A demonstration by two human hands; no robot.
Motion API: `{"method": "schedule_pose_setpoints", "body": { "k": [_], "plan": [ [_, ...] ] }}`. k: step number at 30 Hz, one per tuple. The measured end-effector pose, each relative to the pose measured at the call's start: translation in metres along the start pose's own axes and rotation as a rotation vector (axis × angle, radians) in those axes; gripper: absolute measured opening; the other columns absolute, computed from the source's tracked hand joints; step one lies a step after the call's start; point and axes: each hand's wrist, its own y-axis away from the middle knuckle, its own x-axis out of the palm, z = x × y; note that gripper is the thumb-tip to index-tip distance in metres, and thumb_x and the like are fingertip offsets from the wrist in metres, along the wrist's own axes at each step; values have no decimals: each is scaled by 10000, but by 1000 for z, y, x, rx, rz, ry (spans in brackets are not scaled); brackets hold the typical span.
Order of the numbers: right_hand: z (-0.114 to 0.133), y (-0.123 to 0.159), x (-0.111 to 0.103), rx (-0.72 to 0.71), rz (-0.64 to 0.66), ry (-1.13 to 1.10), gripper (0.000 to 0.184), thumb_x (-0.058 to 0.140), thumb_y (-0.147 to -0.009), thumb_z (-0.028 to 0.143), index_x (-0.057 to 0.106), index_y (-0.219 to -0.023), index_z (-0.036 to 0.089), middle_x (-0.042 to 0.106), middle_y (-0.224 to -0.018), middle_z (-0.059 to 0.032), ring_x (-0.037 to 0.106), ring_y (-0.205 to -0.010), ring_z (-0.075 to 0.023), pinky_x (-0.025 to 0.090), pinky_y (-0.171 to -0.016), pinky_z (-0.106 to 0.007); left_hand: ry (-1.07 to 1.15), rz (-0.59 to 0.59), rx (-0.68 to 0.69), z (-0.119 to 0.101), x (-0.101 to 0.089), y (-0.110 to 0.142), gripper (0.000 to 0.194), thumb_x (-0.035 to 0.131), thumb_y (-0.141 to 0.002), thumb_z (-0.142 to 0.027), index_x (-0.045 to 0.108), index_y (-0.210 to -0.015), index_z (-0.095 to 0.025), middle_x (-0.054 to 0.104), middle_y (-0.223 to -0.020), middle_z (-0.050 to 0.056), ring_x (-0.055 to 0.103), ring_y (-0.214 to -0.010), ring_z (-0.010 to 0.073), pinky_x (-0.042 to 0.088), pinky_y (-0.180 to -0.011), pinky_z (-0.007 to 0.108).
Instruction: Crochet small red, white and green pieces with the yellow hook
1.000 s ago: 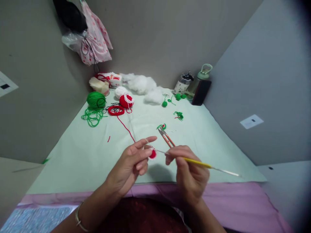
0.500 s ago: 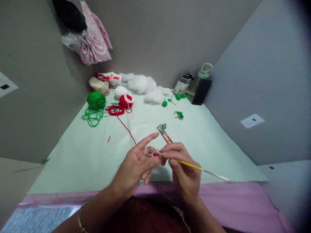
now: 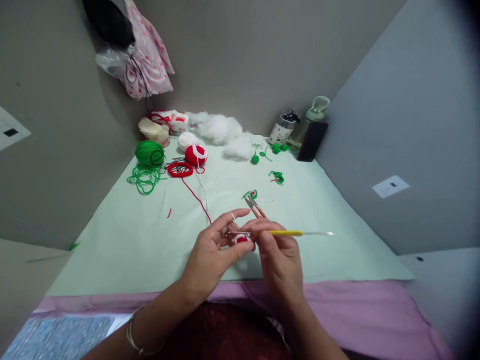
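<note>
Between thumb and fingers, my left hand [image 3: 210, 255] pinches a small red and white crochet piece [image 3: 242, 239]. White yarn loops round its raised index finger. My right hand [image 3: 281, 260] is closed on a crochet hook [image 3: 287, 233] with a yellow grip, held nearly level. The hook's thin front end reaches left over the top of the crochet piece; whether it sits in a stitch I cannot tell. Just beyond my right fingers lie thread snips [image 3: 256, 206] with orange handles, beside a small green, white and red crochet piece [image 3: 254, 193].
At the back left are a green yarn ball [image 3: 149, 153], a red yarn ball [image 3: 195, 155] and a white yarn ball [image 3: 186, 141]. White stuffing [image 3: 219, 130] lies along the back wall. A bottle [image 3: 317, 114] and a dark phone [image 3: 313, 142] stand back right. Green scraps [image 3: 277, 177] lie nearer.
The crochet hook has swung from slanting down rightward to nearly level, its rear end rising. My right hand has shifted slightly left, and the red and white piece shows more clearly.
</note>
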Motion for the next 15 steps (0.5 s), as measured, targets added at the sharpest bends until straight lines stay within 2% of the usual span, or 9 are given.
{"method": "schedule_pose_setpoints", "body": {
  "k": [2,5,8,11,13,15],
  "plan": [
    [-6,2,-1,-37,-37,79,163,732,-981,381,817,-954,245,796,-960,-53,641,-735,-154,550,-691,-287,-78,-51,39,1,0,1,525,908,-751,-174,777,-1253,-256,617,-873,-32,665,-826,124,568,-853,260],
    [-9,2,-4,-22,-62,80,185,721,-987,392,825,-970,240,802,-946,-57,620,-700,-149,540,-679,-290,-69,-34,36,1,-3,1,493,907,-778,-269,764,-1249,-234,639,-931,-12,615,-705,97,558,-691,238],
    [-9,1,-4,5,-71,67,195,748,-963,412,825,-949,234,794,-915,-56,618,-700,-153,533,-666,-289,-17,21,17,2,-5,-1,470,864,-844,-367,744,-1277,-231,648,-957,-5,530,-547,54,481,-511,215],
    [-6,-2,-2,41,-66,-11,201,803,-912,435,812,-904,235,769,-853,-42,650,-737,-166,544,-673,-279,-11,87,-16,4,-6,-2,463,867,-839,-376,746,-1259,-224,661,-956,3,521,-524,53,481,-489,218],
    [0,-7,-5,91,-25,-93,249,820,-886,475,778,-856,231,718,-773,-29,633,-708,-163,545,-639,-267,-36,137,-33,2,-9,-2,408,881,-819,-379,773,-1174,-208,626,-874,-15,534,-555,74,509,-513,228],
    [9,-12,-13,151,41,-181,311,824,-865,518,719,-799,233,624,-672,-8,543,-610,-151,504,-527,-248,-102,200,-55,-5,-16,-1,329,880,-817,-394,793,-1063,-194,551,-758,-44,543,-569,91,514,-537,230]
  ]
}}
